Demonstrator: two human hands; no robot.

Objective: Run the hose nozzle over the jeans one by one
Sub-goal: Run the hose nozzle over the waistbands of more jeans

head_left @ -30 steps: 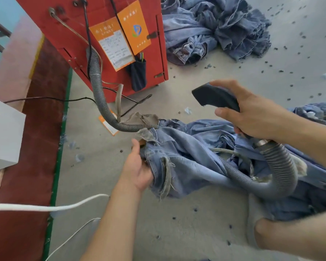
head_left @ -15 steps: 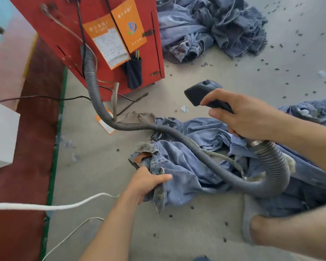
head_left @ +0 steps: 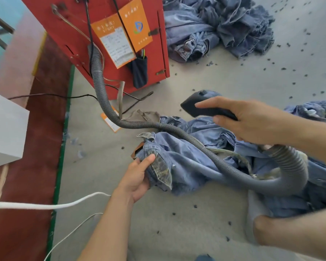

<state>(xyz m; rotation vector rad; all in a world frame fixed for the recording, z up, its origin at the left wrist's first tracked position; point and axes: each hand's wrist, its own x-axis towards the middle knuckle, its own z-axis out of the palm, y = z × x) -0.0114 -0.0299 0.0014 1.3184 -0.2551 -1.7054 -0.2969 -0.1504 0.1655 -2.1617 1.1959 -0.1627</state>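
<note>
Red machine cabinet (head_left: 68, 34) stands at 11 o'clock on the grey floor (head_left: 177, 232), bearing orange tags (head_left: 120, 36) and a dark pouch (head_left: 139, 72). A heap of jeans (head_left: 220, 27) lies at 1 o'clock, well apart from the work area. The jeans in hand (head_left: 186, 166) lie crumpled on the floor at centre, spreading toward 4 o'clock, waistband end toward 9 o'clock. Grey ribbed hose (head_left: 100, 87) leaves the cabinet face, drops to the floor, crosses over these jeans toward 4 o'clock, then loops up to the right hand. A white box (head_left: 6, 129) sits at 9 o'clock; a white cord (head_left: 45, 205) runs in from 8 o'clock. Dark scraps (head_left: 282, 68) are scattered over the floor.

Right hand (head_left: 252, 125), at 3 o'clock, has its fingers wrapped round the black nozzle (head_left: 201, 106). The nozzle is held above the jeans, not touching them; its long axis runs roughly 3 to 9 o'clock, mouth pointing toward 9 to 10 o'clock.

Left hand (head_left: 137, 178), at 6 o'clock, pinches the waistband edge of the jeans, thumb on top, remaining fingers beneath the cloth
</note>
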